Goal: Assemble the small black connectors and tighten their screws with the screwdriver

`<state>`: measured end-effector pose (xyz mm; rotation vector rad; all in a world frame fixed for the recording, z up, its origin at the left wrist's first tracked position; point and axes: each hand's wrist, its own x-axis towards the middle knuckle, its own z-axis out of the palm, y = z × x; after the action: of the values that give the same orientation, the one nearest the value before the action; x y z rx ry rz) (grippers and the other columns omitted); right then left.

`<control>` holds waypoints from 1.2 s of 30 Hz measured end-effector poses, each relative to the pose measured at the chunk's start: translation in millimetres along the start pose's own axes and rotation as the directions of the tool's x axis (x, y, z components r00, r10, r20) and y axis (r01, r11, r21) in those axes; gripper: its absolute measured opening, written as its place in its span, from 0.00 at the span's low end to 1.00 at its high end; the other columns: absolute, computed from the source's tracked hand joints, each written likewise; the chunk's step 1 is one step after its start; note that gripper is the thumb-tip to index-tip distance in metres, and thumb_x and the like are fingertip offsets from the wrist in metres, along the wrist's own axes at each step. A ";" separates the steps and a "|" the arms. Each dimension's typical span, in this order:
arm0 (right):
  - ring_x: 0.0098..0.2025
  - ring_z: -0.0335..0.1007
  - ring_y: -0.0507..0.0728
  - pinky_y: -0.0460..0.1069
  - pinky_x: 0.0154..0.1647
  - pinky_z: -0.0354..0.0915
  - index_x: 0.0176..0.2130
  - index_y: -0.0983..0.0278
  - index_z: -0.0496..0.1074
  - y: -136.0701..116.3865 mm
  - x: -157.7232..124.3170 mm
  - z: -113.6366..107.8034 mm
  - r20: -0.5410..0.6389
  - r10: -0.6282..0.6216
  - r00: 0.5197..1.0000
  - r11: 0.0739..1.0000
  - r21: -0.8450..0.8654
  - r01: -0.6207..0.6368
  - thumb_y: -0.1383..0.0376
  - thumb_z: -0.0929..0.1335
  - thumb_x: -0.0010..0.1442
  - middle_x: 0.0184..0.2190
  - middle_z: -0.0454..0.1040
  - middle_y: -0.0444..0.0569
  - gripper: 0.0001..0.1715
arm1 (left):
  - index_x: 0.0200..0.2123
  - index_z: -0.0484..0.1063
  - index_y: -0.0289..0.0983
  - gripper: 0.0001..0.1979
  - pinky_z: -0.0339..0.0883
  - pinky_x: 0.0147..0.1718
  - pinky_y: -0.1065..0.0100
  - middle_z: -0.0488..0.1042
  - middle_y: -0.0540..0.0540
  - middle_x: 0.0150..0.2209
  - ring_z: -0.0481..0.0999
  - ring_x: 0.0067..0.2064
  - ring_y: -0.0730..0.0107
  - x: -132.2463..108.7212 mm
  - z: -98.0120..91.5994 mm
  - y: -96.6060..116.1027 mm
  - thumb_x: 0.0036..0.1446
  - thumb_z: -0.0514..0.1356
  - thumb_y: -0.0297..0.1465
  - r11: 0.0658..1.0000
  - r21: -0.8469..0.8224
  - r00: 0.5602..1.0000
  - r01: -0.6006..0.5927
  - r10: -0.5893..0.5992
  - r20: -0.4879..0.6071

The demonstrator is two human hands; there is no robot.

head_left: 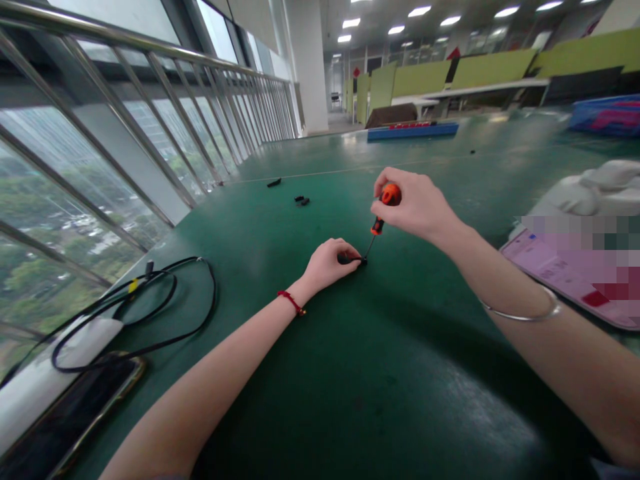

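Observation:
My right hand [411, 200] is closed around the orange and black handle of a screwdriver [391, 195]. The shaft slants down to the left, and its tip meets the end of a small black part [363, 261] at the tabletop. With fingers and thumb pinched together, my left hand [332, 260] holds that black part low against the green table [320, 373]. Most of the part is hidden by my fingers, so its exact kind does not show. Beyond my left hand lie a few small black pieces [302, 200] and a separate black piece [274, 182].
Left of my arm are a coiled black cable [214, 293], a white power strip [95, 340] and a phone [75, 417]. A pink bordered tablet or phone screen [550, 267] and a white bag-like object [575, 193] sit right. Farther back stand blue trays [413, 133]; a metal railing [150, 47] runs left.

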<state>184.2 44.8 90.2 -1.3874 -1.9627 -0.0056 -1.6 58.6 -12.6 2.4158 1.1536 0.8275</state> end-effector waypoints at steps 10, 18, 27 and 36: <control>0.26 0.60 0.53 0.49 0.29 0.54 0.34 0.61 0.70 -3.4 -1.0 -4.3 0.017 -0.023 1.000 1.000 0.005 0.023 0.59 0.65 0.52 0.24 0.70 0.44 0.10 | 0.33 0.78 0.36 0.06 0.66 0.35 0.66 0.75 0.47 0.32 0.72 0.35 0.68 0.2 0.9 -0.6 0.53 0.62 0.31 0.999 -0.050 1.000 0.009 -0.009 -0.004; 0.27 0.61 0.54 0.49 0.29 0.54 0.31 0.60 0.71 -3.5 -1.3 -5.7 0.034 -0.026 0.999 0.999 -0.027 0.027 0.57 0.64 0.53 0.23 0.70 0.45 0.11 | 0.34 0.78 0.37 0.06 0.67 0.37 0.66 0.75 0.47 0.33 0.72 0.36 0.68 1.1 1.5 -2.0 0.51 0.63 0.30 1.000 -0.010 1.000 -0.002 0.002 0.022; 0.26 0.60 0.53 0.48 0.28 0.54 0.30 0.62 0.71 -2.1 -0.8 -5.9 0.042 -0.057 0.998 0.998 -0.031 0.058 0.57 0.64 0.54 0.22 0.69 0.44 0.11 | 0.35 0.78 0.36 0.07 0.66 0.36 0.66 0.75 0.46 0.33 0.72 0.36 0.68 1.2 1.1 -3.4 0.52 0.63 0.31 1.000 -0.029 0.999 -0.008 0.009 0.035; 0.25 0.60 0.52 0.49 0.28 0.54 0.31 0.62 0.71 -1.4 0.4 -5.2 0.042 -0.039 0.998 0.999 -0.024 0.040 0.58 0.64 0.53 0.23 0.69 0.44 0.11 | 0.35 0.78 0.36 0.07 0.68 0.36 0.67 0.76 0.46 0.33 0.73 0.36 0.69 1.3 1.3 -3.7 0.53 0.63 0.31 0.998 -0.060 0.999 0.007 -0.005 0.034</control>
<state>185.9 42.5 94.8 -1.3747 -2.0297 -0.0194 -2.3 61.8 -15.1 2.3672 1.1073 0.8048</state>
